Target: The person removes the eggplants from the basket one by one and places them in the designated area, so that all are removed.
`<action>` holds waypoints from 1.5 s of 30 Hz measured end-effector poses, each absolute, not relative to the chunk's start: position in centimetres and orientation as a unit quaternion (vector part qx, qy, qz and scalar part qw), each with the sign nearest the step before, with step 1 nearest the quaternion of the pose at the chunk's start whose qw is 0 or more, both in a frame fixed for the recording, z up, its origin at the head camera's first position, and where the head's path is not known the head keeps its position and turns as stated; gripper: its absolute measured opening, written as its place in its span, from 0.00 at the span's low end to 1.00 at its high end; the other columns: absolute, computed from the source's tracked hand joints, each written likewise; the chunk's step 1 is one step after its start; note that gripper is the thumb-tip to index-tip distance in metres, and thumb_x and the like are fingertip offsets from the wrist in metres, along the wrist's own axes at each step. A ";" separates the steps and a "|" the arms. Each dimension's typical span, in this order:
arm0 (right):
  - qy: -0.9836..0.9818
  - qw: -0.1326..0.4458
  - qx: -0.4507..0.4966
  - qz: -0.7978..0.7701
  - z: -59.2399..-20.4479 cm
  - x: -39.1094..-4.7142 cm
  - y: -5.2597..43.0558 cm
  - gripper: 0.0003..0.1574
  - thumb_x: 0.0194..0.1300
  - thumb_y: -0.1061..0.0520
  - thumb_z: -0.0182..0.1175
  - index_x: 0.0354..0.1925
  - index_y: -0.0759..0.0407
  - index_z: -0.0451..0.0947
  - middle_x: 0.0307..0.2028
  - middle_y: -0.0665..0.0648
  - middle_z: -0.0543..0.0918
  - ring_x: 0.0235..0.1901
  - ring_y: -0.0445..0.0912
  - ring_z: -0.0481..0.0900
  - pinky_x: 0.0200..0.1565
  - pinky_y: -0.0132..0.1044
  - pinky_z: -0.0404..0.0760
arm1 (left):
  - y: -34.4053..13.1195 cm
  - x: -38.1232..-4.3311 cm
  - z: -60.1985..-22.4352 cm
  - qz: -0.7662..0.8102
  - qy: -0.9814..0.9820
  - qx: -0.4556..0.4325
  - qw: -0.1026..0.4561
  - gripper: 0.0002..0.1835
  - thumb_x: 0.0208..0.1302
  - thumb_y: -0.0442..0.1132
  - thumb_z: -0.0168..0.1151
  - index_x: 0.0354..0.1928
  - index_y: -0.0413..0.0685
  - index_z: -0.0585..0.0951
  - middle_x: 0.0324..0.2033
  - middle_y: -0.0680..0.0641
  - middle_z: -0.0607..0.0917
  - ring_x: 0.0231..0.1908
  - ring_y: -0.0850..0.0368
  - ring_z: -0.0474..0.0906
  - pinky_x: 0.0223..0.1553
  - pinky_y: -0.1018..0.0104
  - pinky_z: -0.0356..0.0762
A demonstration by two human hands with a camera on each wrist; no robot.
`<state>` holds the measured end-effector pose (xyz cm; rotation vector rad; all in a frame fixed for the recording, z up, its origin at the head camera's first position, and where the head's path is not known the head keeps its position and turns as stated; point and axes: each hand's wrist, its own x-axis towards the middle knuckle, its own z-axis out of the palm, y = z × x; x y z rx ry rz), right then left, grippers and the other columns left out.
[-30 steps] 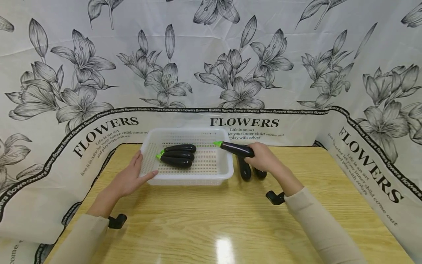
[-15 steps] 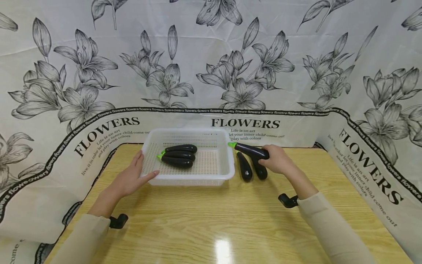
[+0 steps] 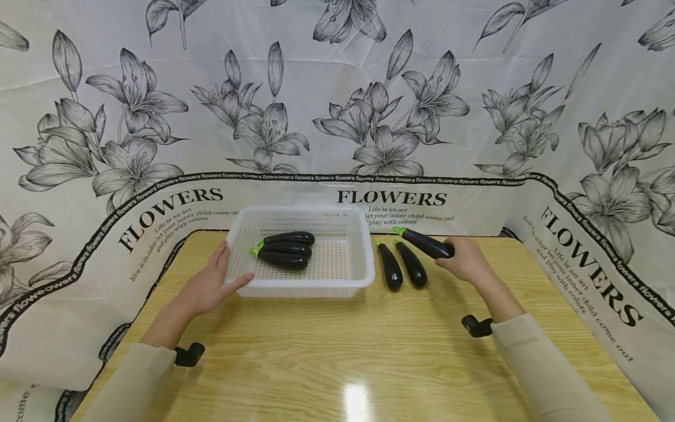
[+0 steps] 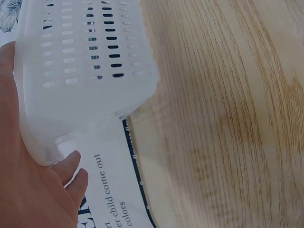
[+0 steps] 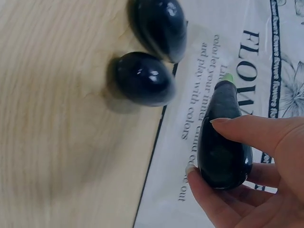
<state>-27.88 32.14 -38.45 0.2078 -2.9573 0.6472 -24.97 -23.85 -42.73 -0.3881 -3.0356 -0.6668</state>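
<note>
My right hand grips an eggplant by its thick end, the green stem pointing up and left. In the right wrist view, the thumb lies along one side of this eggplant and the fingers wrap the other. Below it, two more eggplants lie side by side on the table. My left hand holds the near left corner of a white perforated plastic basket, thumb over the rim and fingers along the outer wall. Inside the basket, three eggplants lie together, stems to the left.
The wooden table extends in front of the basket. A white flower-printed cloth hangs behind it and along both sides. Each wrist carries a black camera mount, such as the one at the right wrist.
My right hand has carried the eggplant to the right, from over the basket's right rim to beyond the two eggplants on the table. My left hand and the basket have stayed in place.
</note>
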 end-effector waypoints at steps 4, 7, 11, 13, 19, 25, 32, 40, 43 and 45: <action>-0.975 0.045 0.044 0.215 -39.3 -28.2 32.8 0.25 0.62 0.59 0.70 0.48 0.79 0.78 0.40 0.72 0.82 0.37 0.60 0.79 0.40 0.53 0.79 | -23.8 -25.0 -42.8 -0.215 -0.968 -0.126 0.004 0.59 0.72 0.74 0.44 0.80 0.34 0.36 0.80 0.33 0.36 0.67 0.22 0.63 0.59 0.29 0.70; -0.976 0.040 0.027 0.214 -40.2 -28.4 33.2 0.27 0.63 0.59 0.70 0.49 0.81 0.77 0.43 0.76 0.82 0.41 0.64 0.80 0.43 0.57 0.80 | -23.8 -25.0 -42.8 -0.214 -0.969 -0.125 0.002 0.59 0.71 0.74 0.44 0.80 0.34 0.36 0.80 0.34 0.35 0.68 0.22 0.62 0.60 0.29 0.69; -0.977 0.041 0.007 0.211 -41.7 -28.7 33.8 0.26 0.64 0.60 0.69 0.50 0.82 0.76 0.46 0.79 0.81 0.45 0.68 0.81 0.47 0.60 0.80 | -23.7 -25.0 -42.8 -0.213 -0.969 -0.126 0.001 0.59 0.71 0.74 0.43 0.80 0.34 0.36 0.80 0.34 0.36 0.68 0.22 0.62 0.59 0.29 0.69; -0.977 0.038 -0.007 0.211 -42.3 -28.8 34.1 0.25 0.65 0.60 0.68 0.49 0.81 0.76 0.45 0.78 0.81 0.43 0.66 0.81 0.45 0.59 0.80 | -23.6 -25.0 -42.7 -0.212 -0.969 -0.127 0.001 0.59 0.71 0.74 0.44 0.80 0.33 0.37 0.80 0.33 0.36 0.68 0.21 0.62 0.59 0.28 0.69; -0.975 0.021 -0.044 0.216 -43.3 -29.0 34.2 0.24 0.66 0.57 0.67 0.46 0.78 0.75 0.42 0.75 0.81 0.38 0.61 0.80 0.40 0.55 0.80 | -23.7 -25.0 -42.7 -0.210 -0.969 -0.127 0.004 0.59 0.72 0.74 0.44 0.80 0.33 0.37 0.80 0.33 0.36 0.66 0.22 0.65 0.58 0.29 0.70; -0.977 0.020 -0.061 0.203 -43.7 -29.2 34.1 0.24 0.65 0.58 0.67 0.46 0.79 0.74 0.43 0.77 0.80 0.41 0.65 0.80 0.42 0.57 0.80 | -23.8 -24.9 -42.7 -0.211 -0.970 -0.124 0.004 0.59 0.71 0.74 0.44 0.80 0.33 0.37 0.80 0.34 0.36 0.67 0.22 0.64 0.60 0.30 0.70; -0.978 0.014 -0.076 0.195 -44.3 -29.2 34.1 0.28 0.63 0.56 0.69 0.47 0.80 0.73 0.43 0.78 0.79 0.41 0.66 0.80 0.41 0.57 0.80 | -23.8 -24.8 -42.7 -0.219 -0.968 -0.124 0.003 0.59 0.71 0.74 0.44 0.80 0.34 0.36 0.80 0.34 0.35 0.67 0.22 0.64 0.60 0.29 0.69; -0.979 0.005 -0.071 0.192 -44.3 -29.0 33.8 0.27 0.68 0.48 0.65 0.39 0.73 0.74 0.34 0.70 0.78 0.31 0.58 0.76 0.32 0.48 0.76 | -23.8 -24.7 -42.7 -0.219 -0.968 -0.124 0.001 0.59 0.71 0.74 0.44 0.80 0.33 0.36 0.80 0.33 0.35 0.68 0.21 0.62 0.60 0.29 0.68; -0.979 0.001 -0.066 0.192 -44.2 -28.9 33.6 0.27 0.70 0.46 0.63 0.39 0.73 0.74 0.34 0.70 0.78 0.31 0.58 0.76 0.31 0.48 0.75 | -23.8 -24.7 -42.6 -0.220 -0.968 -0.124 0.000 0.59 0.71 0.74 0.44 0.80 0.33 0.36 0.80 0.34 0.35 0.68 0.21 0.62 0.60 0.29 0.69; -0.979 0.000 -0.064 0.193 -44.2 -28.9 33.6 0.27 0.71 0.46 0.62 0.38 0.73 0.74 0.33 0.70 0.78 0.30 0.58 0.76 0.31 0.47 0.75 | -23.8 -24.7 -42.6 -0.221 -0.967 -0.124 0.000 0.59 0.71 0.74 0.44 0.80 0.34 0.36 0.80 0.34 0.35 0.68 0.21 0.62 0.60 0.29 0.68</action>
